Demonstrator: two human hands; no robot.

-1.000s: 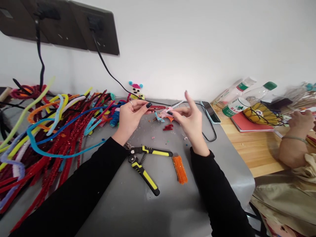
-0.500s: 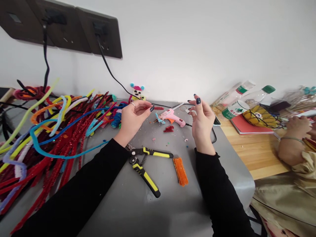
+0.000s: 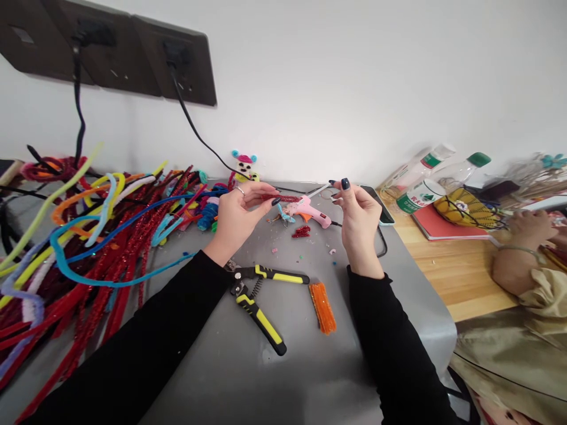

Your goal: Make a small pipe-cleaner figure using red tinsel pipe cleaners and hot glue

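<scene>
My left hand (image 3: pixel 243 217) pinches a red glittery pipe cleaner (image 3: pixel 286 198) between thumb and fingers, its free end pointing right. A pink glue gun (image 3: pixel 315 213) lies just beyond, with a pale glue stick (image 3: pixel 318 190) jutting from its back. My right hand (image 3: pixel 359 215) is raised beside that stick, thumb and fingers drawn together; whether anything is between them is hidden. Short red glittery pieces (image 3: pixel 301 232) rest in front of the gun. Nearer to me lie yellow-and-black pliers (image 3: pixel 259 295) with their handles spread, and a bundle of orange pipe cleaner pieces (image 3: pixel 323 308).
Many coloured pipe cleaners (image 3: pixel 110 254) cover the left of the grey table. A small fuzzy figure (image 3: pixel 243 167) stands by the wall. At right are a phone (image 3: pixel 376 205), bottles (image 3: pixel 420 198), a red notebook (image 3: pixel 447 227) and another person's hand (image 3: pixel 525 227). A black cord (image 3: pixel 197 130) runs from the socket.
My right hand has drawn back rightward from over the glue gun, uncovering it, and its spread fingers have come together. My left hand stays nearly in place with the red pipe cleaner.
</scene>
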